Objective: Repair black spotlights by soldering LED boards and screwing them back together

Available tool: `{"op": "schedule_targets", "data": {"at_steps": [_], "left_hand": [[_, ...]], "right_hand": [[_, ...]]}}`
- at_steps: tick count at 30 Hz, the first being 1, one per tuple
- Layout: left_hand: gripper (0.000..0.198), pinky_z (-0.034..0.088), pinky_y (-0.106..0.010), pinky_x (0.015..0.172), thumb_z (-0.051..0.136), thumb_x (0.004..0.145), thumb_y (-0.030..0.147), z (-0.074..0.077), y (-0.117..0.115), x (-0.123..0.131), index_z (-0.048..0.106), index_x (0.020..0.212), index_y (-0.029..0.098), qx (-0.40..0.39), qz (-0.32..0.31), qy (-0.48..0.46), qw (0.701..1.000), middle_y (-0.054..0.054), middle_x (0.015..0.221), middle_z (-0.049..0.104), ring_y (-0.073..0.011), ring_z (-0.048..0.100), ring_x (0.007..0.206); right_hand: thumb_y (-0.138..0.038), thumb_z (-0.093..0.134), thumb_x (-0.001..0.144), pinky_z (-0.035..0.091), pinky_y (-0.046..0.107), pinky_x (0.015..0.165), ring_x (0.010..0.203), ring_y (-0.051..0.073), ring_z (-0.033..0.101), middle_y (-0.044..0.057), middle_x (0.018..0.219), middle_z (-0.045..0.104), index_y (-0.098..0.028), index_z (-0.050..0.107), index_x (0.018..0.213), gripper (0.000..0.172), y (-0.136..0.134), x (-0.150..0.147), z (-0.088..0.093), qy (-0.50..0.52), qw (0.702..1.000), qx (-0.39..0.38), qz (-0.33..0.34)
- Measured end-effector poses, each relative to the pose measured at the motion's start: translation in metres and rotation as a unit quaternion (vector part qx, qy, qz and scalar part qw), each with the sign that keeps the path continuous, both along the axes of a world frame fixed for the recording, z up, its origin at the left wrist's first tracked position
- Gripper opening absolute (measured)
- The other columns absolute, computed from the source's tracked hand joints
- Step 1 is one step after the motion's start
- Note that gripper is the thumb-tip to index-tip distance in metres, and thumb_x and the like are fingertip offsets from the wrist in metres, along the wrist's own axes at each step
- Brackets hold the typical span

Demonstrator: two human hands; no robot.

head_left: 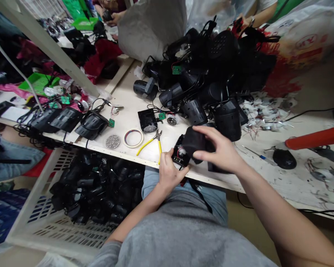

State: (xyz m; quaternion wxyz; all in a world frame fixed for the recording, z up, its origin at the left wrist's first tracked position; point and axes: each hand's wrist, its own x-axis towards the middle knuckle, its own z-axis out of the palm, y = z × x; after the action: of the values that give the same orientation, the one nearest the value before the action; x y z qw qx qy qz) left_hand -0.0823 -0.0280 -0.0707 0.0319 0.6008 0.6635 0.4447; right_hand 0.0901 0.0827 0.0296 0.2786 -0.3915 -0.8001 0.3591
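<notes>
My right hand (221, 148) grips a black plastic housing cover (193, 142) between thumb and fingers, tilted just over the other half. Beneath it, an opened black housing half (179, 157) with wires and a pale part inside sits at the table's front edge. My left hand (169, 168) is closed on that half's near side. Whether the two halves touch is hard to tell. Left of my left hand lie yellow-handled cutting pliers (149, 145), jaws pointing away. A roll of tape (133, 138) and a round dish of small metal screws (113, 141) lie farther left.
A heap of black lamp-like housings (211, 74) with cords covers the back. Small white motors with wires (267, 111) lie to the right, near a red-handled tool (314, 138). A white crate (58, 233) of black parts stands below left. Other people work across the table.
</notes>
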Motion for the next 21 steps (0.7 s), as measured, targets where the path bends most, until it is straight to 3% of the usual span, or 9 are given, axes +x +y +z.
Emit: {"op": "schedule_targets", "data": {"at_steps": [2,4,7,11,14,17,19,21], "left_hand": [[0.076,0.056,-0.042,0.085,0.085,0.073,0.046,0.001,0.0,0.001,0.049,0.13,0.012,-0.001,0.0,0.004,1.0,-0.011,0.105,0.058,-0.0277,0.063,0.097],[0.077,0.056,-0.042,0.084,0.085,0.073,0.052,0.002,-0.001,0.003,0.05,0.128,0.011,-0.001,0.006,0.009,1.0,-0.011,0.104,0.058,-0.0281,0.063,0.096],[0.077,0.056,-0.043,0.083,0.084,0.073,0.057,0.003,-0.003,0.01,0.052,0.126,0.012,-0.005,0.021,0.014,1.0,-0.011,0.102,0.059,-0.0285,0.063,0.094],[0.074,0.055,-0.045,0.085,0.084,0.072,0.059,0.001,-0.006,0.018,0.054,0.121,0.013,-0.003,0.032,0.021,0.999,-0.011,0.101,0.06,-0.0291,0.063,0.094],[0.075,0.055,-0.046,0.086,0.083,0.072,0.059,-0.001,-0.008,0.019,0.054,0.122,0.012,0.002,0.032,0.033,0.999,-0.013,0.102,0.06,-0.0303,0.063,0.096],[0.078,0.055,-0.047,0.087,0.082,0.075,0.06,-0.002,-0.008,0.018,0.052,0.126,0.009,0.009,0.022,0.041,0.999,-0.014,0.104,0.061,-0.0314,0.063,0.099],[0.079,0.055,-0.047,0.086,0.081,0.076,0.061,-0.001,-0.008,0.016,0.052,0.128,0.009,0.008,0.016,0.041,0.999,-0.015,0.104,0.061,-0.0316,0.063,0.099],[0.079,0.055,-0.046,0.086,0.081,0.076,0.061,0.0,-0.007,0.015,0.052,0.127,0.009,0.005,0.011,0.037,0.999,-0.014,0.104,0.061,-0.0308,0.063,0.098]], "right_hand": [[-0.054,0.075,0.08,0.05,0.052,0.108,0.125,0.03,0.06,0.01,0.138,0.06,-0.027,0.056,0.142,0.07,0.018,0.004,0.013,0.026,0.998,-0.026,-0.049],[-0.055,0.078,0.077,0.047,0.054,0.111,0.127,0.031,0.058,0.01,0.139,0.059,-0.026,0.057,0.141,0.074,0.034,-0.003,0.023,0.008,0.996,0.017,-0.089],[-0.056,0.083,0.071,0.041,0.057,0.117,0.133,0.035,0.052,0.014,0.14,0.054,-0.023,0.059,0.14,0.08,0.048,-0.035,0.027,-0.049,0.994,0.09,-0.044],[-0.058,0.087,0.066,0.043,0.059,0.112,0.132,0.041,0.048,0.018,0.138,0.049,-0.02,0.057,0.14,0.088,0.044,-0.092,0.005,-0.133,0.983,0.11,0.065],[-0.046,0.089,0.068,0.041,0.06,0.112,0.136,0.043,0.044,0.021,0.143,0.045,-0.016,0.055,0.14,0.086,0.037,-0.117,-0.017,-0.202,0.964,0.12,0.122],[-0.045,0.093,0.065,0.039,0.061,0.115,0.143,0.046,0.038,0.025,0.153,0.037,-0.016,0.052,0.145,0.094,0.04,-0.119,-0.025,-0.244,0.952,0.078,0.167],[-0.049,0.091,0.068,0.036,0.061,0.118,0.147,0.046,0.033,0.027,0.157,0.033,-0.015,0.049,0.148,0.097,0.044,-0.109,-0.018,-0.226,0.957,0.05,0.173],[-0.047,0.082,0.08,0.039,0.055,0.118,0.146,0.039,0.04,0.024,0.155,0.04,-0.014,0.05,0.147,0.082,0.046,-0.091,-0.005,-0.156,0.975,0.059,0.144]]}}
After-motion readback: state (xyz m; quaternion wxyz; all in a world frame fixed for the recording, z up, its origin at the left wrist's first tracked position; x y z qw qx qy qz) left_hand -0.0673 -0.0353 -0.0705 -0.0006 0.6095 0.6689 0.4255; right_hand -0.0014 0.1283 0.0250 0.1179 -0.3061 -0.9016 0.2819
